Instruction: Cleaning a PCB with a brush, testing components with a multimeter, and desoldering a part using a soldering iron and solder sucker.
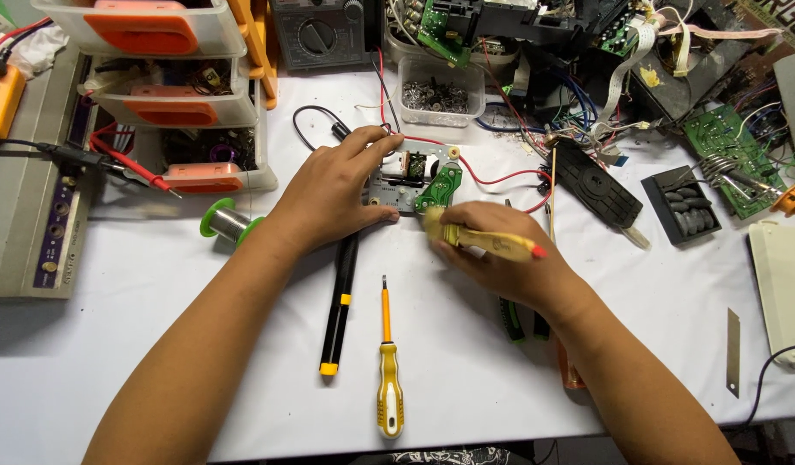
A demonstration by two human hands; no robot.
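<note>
Two hands work at a small metal mechanism (408, 179) with a green circuit board, lying mid-worktop (466, 379) on white cloth. The left hand (329, 196) lies flat over its left side, fingers spread, pinning it down. The right hand (501, 258) has its grip closed on a yellow brush (488, 242), bristles touching the board's lower edge. Red wires run off the mechanism. Behind it, a clear tub (439, 90) holds screws; stacked drawers (178, 99) at left hold small parts. A yellow screwdriver (388, 379) and black pen-like tool (339, 301) lie nearer the person.
</note>
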